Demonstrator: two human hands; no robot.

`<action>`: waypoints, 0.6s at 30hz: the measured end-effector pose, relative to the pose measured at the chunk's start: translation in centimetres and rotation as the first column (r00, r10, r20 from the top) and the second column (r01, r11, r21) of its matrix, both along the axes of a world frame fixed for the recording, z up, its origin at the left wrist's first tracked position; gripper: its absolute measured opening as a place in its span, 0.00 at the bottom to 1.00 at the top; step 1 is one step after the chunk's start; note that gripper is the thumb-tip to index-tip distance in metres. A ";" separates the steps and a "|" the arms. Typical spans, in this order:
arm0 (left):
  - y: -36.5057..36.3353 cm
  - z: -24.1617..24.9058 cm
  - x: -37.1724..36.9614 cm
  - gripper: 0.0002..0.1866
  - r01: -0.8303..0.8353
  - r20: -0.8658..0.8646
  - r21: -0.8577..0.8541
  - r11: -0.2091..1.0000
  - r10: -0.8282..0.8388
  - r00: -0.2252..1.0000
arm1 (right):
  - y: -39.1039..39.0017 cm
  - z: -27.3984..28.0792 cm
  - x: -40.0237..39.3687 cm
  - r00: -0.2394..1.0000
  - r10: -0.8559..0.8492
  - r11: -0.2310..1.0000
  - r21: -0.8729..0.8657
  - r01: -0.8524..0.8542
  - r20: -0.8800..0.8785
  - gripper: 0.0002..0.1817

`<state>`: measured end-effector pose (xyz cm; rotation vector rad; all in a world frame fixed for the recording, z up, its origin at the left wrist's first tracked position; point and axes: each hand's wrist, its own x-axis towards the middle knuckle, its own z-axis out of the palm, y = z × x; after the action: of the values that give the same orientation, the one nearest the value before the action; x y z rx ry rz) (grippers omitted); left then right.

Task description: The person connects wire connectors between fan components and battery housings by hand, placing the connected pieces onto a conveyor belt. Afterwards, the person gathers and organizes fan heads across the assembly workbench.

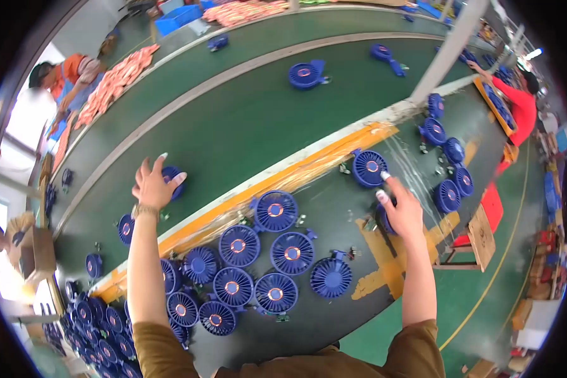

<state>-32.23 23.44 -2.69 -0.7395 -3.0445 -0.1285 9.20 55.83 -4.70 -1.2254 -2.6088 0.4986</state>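
My left hand (152,184) reaches over the green belt with fingers spread, thumb overlapping the edge of a small blue fan (176,189). A bracelet circles that wrist. Above the dark worktable, my right hand (404,211) has its thumb and index finger apart, the index tip right at the rim of another fan (366,169). Partly hidden beneath the right hand is a tilted blue fan (383,220). Between my arms lie several round blue fans (274,211) with slatted faces, many with copper-coloured centres and small green circuit boards beside them.
Yellow tape (283,179) and a pale rail (309,151) separate table from belt. More fans (304,75) lie along the belt, and a pile (101,327) stands at lower left. A person in red (515,107) holds a tray at right; another person (75,75) works at upper left.
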 end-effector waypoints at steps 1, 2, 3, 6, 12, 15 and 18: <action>-0.7 -0.7 -1.6 0.40 -0.012 0.132 -0.008 1.000 0.013 0.991 | -1.7 -0.1 -1.1 0.998 0.066 0.998 -0.004 -0.066 -0.008 0.29; -1.6 -1.5 -2.6 0.42 -0.022 0.263 -0.012 1.000 0.024 0.965 | -3.2 -0.2 -2.1 0.992 0.128 0.992 -0.006 -0.129 -0.014 0.29; -2.2 -2.4 -3.0 0.44 -0.063 0.270 0.039 0.997 0.050 0.962 | -4.7 -0.3 -3.1 0.980 0.199 0.979 -0.032 -0.199 -0.028 0.29; -0.7 -4.8 -2.3 0.46 -0.112 0.246 0.154 0.982 0.072 0.967 | -9.0 0.8 -5.4 0.901 0.434 0.901 0.006 -0.434 -0.023 0.23; 0.6 -1.0 1.5 0.38 -0.048 0.204 0.170 0.984 0.013 0.979 | -10.6 -1.4 -8.1 0.846 0.476 0.872 0.004 -0.490 -0.238 0.17; -3.7 3.6 6.4 0.35 0.128 0.066 0.556 0.821 -0.197 0.978 | -11.4 -0.9 -6.5 0.854 0.436 0.898 0.200 -0.392 -0.282 0.20; -11.9 7.8 14.2 0.37 0.266 0.031 0.707 0.655 -0.405 0.914 | -14.7 1.2 -2.5 0.885 0.362 0.920 0.267 -0.287 -0.292 0.29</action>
<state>-18.08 11.56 5.12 -1.2264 -2.5886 -1.3269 6.73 41.13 -3.53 -0.5708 -2.4915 0.4201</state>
